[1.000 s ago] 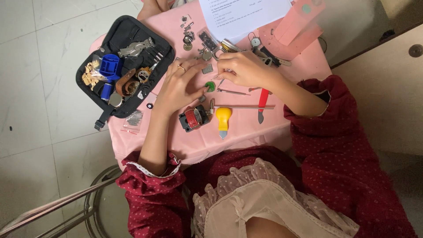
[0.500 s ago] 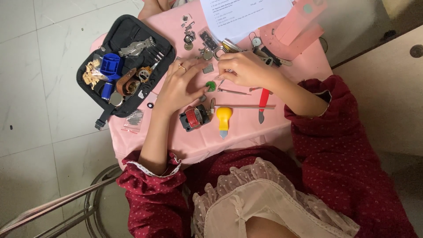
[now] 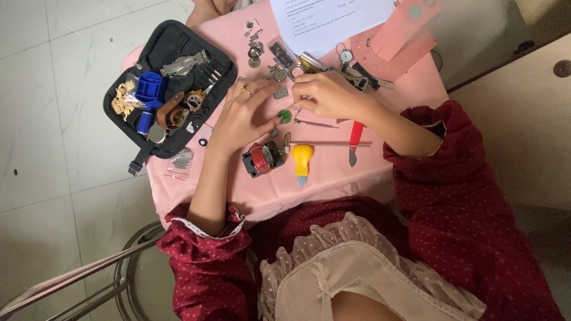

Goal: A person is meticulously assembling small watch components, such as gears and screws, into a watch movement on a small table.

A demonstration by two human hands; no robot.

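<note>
My left hand (image 3: 242,116) rests on the pink tablecloth (image 3: 333,178), its fingertips pinched at a small green round piece (image 3: 285,116). It wears a ring. My right hand (image 3: 330,95) is curled just right of that piece and pinches a thin metal tool (image 3: 295,109) whose tip points down at it. Whether the tip touches the piece is too small to tell. The two hands almost meet over the green piece.
An open black tool case (image 3: 172,41) with a blue part lies at the left. Below the hands lie a red-and-black clamp tool (image 3: 262,159), a yellow-handled tool (image 3: 302,159), a long rod (image 3: 330,143) and a red-handled blade (image 3: 355,135). White paper (image 3: 327,18) and pink card (image 3: 410,30) are at the far edge.
Both hands stay at the green piece with only tiny finger shifts. Nothing else on the table has moved.
</note>
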